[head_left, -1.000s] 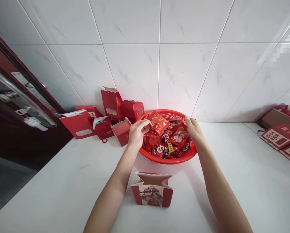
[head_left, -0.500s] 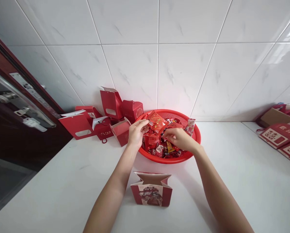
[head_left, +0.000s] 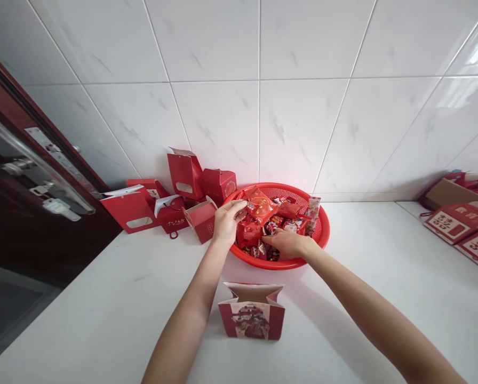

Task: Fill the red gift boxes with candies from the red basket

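Note:
A red plastic basket (head_left: 324,229) full of wrapped candies (head_left: 297,226) stands against the tiled wall. Over its left side, my left hand (head_left: 225,221) pinches the edge of a shiny red candy packet (head_left: 262,206) with gold print. My right hand (head_left: 287,244) reaches low into the candies at the front of the basket. Its fingertips are buried among the wrappers, so its grip does not show. In front of the basket, between my forearms, an open-topped red gift box (head_left: 252,320) with a printed picture stands upright.
Several red gift boxes (head_left: 185,173) cluster left of the basket by the wall. At far right lie flat red boxes (head_left: 455,221) with white labels, beside a cardboard carton (head_left: 449,194). A dark door (head_left: 18,176) with a metal handle borders the white table (head_left: 103,298) on the left.
My right hand has moved down toward the front of the basket, turning over among the candies. The left hand still pinches the red packet. The view has shifted slightly.

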